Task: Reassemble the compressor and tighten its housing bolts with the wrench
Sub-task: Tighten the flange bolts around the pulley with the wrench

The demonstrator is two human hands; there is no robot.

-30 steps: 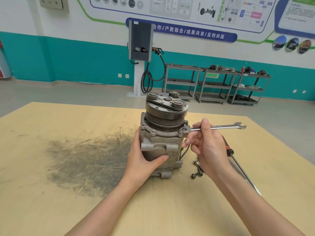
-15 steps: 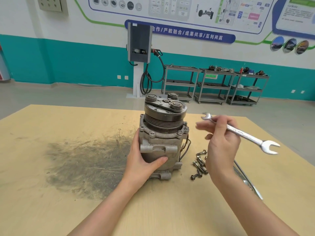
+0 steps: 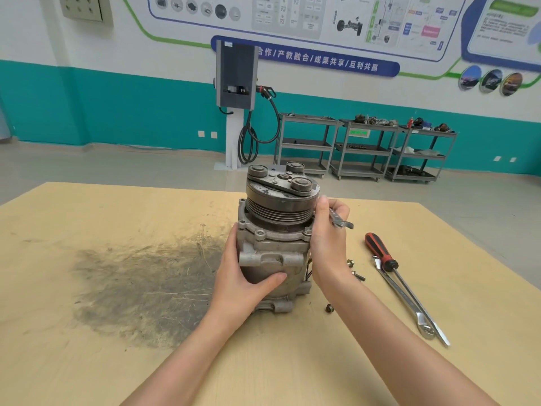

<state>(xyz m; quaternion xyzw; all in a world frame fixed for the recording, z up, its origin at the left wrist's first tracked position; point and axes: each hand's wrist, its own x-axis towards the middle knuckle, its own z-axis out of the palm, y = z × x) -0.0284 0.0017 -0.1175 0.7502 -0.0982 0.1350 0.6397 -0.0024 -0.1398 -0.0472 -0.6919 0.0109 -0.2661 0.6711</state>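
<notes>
The grey metal compressor [image 3: 273,247] stands upright on the wooden table [image 3: 117,332], pulley end up. My left hand [image 3: 244,276] grips its lower body from the left, thumb across the front. My right hand [image 3: 328,238] holds a small silver wrench [image 3: 341,222] against the compressor's right side, at the flange below the pulley. Only the wrench's open jaw end shows past my fingers; the rest is hidden by the hand. A few loose bolts [image 3: 355,272] lie on the table just right of the compressor, and another [image 3: 330,308] lies nearer me.
A red-and-black-handled screwdriver [image 3: 383,257] and a long combination wrench [image 3: 407,303] lie on the table to the right. A dark grease stain [image 3: 137,288] covers the table left of the compressor. Metal carts and a charging post stand far behind.
My right hand lifted the wrench off the flange bolt, swung it up to the right, then brought it back against the compressor's right side. The left hand kept its grip.
</notes>
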